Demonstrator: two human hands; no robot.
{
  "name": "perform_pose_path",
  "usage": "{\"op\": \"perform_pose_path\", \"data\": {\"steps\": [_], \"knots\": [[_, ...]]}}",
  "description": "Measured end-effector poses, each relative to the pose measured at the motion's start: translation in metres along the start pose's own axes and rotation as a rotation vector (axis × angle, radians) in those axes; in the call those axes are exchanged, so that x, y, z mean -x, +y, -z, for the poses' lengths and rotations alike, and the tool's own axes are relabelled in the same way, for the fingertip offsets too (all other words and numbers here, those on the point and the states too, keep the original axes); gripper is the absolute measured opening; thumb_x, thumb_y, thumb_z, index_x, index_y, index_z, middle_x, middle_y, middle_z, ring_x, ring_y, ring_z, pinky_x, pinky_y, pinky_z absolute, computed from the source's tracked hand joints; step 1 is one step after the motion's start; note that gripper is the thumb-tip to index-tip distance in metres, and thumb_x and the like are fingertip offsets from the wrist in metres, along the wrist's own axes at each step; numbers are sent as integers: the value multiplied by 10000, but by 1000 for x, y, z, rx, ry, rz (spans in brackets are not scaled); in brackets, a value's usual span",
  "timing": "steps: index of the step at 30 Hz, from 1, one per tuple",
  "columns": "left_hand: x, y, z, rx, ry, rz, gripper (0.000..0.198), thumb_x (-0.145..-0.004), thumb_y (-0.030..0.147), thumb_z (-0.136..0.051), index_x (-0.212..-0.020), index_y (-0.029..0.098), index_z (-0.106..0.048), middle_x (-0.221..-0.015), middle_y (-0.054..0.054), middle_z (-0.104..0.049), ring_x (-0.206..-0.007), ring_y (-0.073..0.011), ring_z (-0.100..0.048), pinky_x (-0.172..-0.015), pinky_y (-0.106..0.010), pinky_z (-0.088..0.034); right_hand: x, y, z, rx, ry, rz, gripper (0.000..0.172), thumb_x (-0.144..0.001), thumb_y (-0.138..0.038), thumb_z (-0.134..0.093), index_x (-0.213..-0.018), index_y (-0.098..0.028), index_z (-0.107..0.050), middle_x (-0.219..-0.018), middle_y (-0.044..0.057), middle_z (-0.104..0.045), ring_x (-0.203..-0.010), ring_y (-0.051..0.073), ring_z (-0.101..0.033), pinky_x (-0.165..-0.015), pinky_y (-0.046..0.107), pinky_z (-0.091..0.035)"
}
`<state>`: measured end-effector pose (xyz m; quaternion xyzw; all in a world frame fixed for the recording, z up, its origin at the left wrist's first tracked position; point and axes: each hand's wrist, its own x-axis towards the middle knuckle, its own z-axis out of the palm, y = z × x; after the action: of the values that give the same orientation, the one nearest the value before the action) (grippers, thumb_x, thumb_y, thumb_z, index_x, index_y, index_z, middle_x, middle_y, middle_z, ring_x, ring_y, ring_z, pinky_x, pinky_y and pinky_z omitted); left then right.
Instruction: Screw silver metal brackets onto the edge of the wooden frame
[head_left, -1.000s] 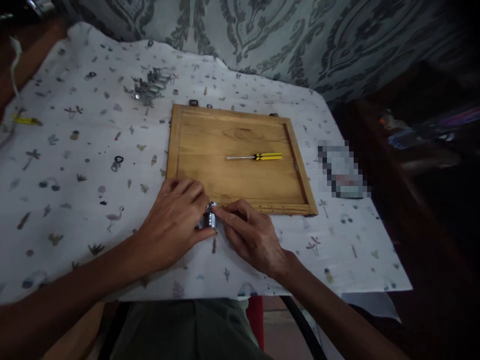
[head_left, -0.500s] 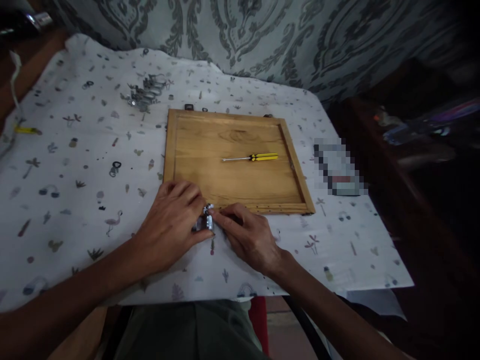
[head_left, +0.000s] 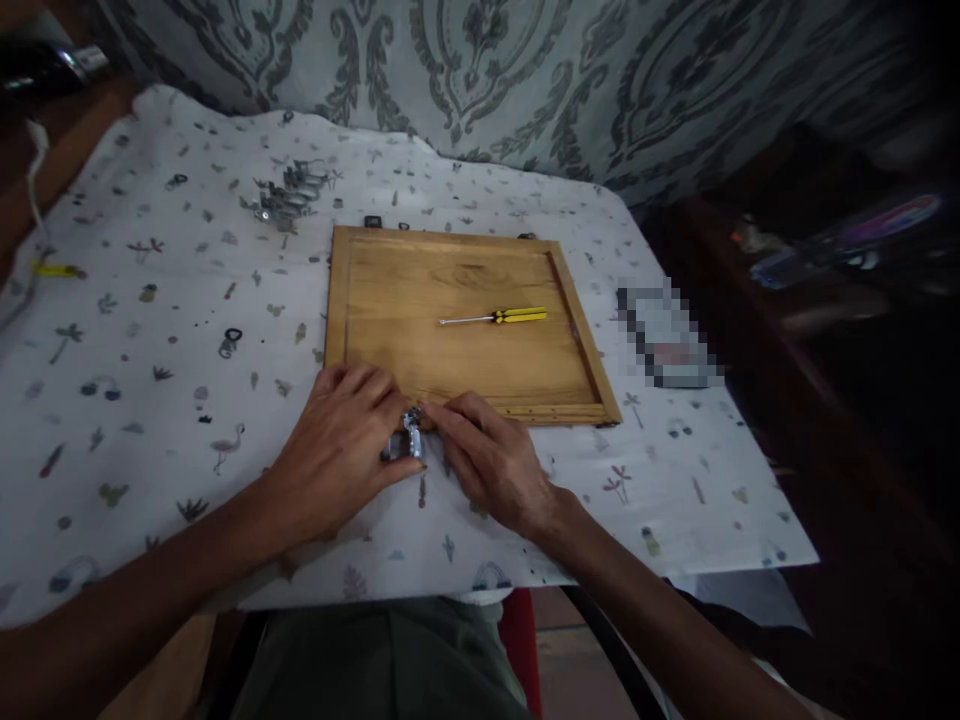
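Observation:
A wooden framed panel (head_left: pixel 457 345) lies on the patterned cloth, with a yellow and black screwdriver (head_left: pixel 519 314) resting on it. At the panel's near edge sits a small shiny metal hinge (head_left: pixel 413 436). My left hand (head_left: pixel 341 445) is closed on the hinge, its thumb below and its fingers over the frame's edge. The fingers of my right hand (head_left: pixel 487 455) are pinched together at the hinge's upper right side; whatever lies between their tips is too small to make out.
A cluster of metal hinges (head_left: pixel 289 192) lies at the back left of the cloth (head_left: pixel 165 420). A pixelated object (head_left: pixel 670 338) is right of the panel. A yellow item (head_left: pixel 56 270) lies at the far left.
The camera view has shifted slightly. My right fingertips have moved a little up and left along the hinge. My left hand keeps its hold.

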<state>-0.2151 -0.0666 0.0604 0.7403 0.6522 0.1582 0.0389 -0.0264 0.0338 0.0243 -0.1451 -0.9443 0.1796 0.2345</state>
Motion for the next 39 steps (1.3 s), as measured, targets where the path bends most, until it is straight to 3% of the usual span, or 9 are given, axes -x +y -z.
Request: {"op": "perform_pose_path", "data": {"steps": [15,25,32,39], "knots": [[0,0,0,2,9,-7,380,-758,421,-872,-900,118,-693,-930,-72,-651,-941,-290,-583,-851,-466,-472,-1,2,-3,50,24,48,304,-1053,-217,-430,-1211,-176,-686,-898,79,-692,-746,148,-655,-613,239,-539],[1,-1,-1,24,28,-21,383,-762,418,-870,-909,111,-693,-939,-72,-652,-940,-294,-588,-847,-478,-476,2,-1,1,1,85,53,279,-1019,-123,-448,-1184,-139,-672,-913,82,-688,-781,139,-661,-686,239,-576],[0,1,0,17,2,-2,374,-758,410,-872,-913,122,-690,-951,-68,-661,-951,-294,-593,-859,-479,-477,4,0,0,22,84,80,270,-1013,-134,-473,-1132,-106,-714,-871,103,-706,-739,161,-671,-622,255,-564],[0,0,0,25,-6,9,366,-769,408,-863,-923,128,-684,-964,-73,-656,-981,-301,-588,-881,-487,-468,3,-2,1,27,38,64,293,-1027,-166,-455,-1135,-159,-727,-907,85,-723,-777,145,-683,-641,238,-566]]}}
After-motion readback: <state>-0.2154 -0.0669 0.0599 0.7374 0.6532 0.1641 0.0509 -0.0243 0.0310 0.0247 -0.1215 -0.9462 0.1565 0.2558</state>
